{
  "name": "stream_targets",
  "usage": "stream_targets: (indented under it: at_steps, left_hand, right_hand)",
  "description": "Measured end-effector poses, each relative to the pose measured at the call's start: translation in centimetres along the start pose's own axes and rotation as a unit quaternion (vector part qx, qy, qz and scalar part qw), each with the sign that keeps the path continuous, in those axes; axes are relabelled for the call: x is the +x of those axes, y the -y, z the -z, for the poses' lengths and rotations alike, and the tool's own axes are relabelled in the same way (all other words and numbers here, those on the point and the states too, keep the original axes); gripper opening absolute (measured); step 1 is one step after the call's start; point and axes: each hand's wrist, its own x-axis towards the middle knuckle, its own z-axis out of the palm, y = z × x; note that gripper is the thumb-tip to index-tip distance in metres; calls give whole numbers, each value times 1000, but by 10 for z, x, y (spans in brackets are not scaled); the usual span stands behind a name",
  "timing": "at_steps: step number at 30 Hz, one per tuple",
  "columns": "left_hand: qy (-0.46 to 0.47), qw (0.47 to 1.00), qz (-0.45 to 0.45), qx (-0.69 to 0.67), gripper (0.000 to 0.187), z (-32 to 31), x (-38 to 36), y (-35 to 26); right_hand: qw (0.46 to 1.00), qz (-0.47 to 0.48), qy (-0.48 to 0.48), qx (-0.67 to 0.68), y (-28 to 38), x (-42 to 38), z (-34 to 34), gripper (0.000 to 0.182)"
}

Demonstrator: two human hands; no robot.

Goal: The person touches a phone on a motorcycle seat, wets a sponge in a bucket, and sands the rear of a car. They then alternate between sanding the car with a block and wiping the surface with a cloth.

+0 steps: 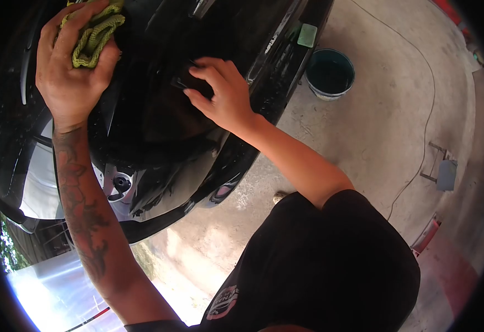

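Observation:
My left hand is closed on a folded yellow-green cloth, which is pressed against the glossy black bodywork of a car. To its right, my right hand rests at the same dark surface. The thumb and fingers of that hand curl toward each other around a small black part, too dark to make out. Below both hands, a round fitting sits in a pale, shiny section of the car.
A green sponge-like block lies on the car's edge. Beside the car, a bucket of dark liquid stands on the concrete floor. A thin cable runs across the floor past a small metal-framed stand.

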Motion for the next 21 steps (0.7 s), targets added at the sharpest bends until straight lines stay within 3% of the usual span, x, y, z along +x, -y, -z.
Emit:
stream_targets:
  at_steps: [7, 13, 21]
  left_hand:
    - [0, 1000, 1, 4, 48, 1, -1, 1]
    - [-3, 1000, 2, -3, 47, 0, -1, 1]
    - [8, 1000, -7, 18, 46, 2, 0, 1]
  right_hand:
    - [999, -46, 18, 11, 6, -22, 0, 42]
    - [995, -74, -55, 43, 0, 21, -11, 40]
    - [997, -69, -14, 41, 11, 0, -6, 41]
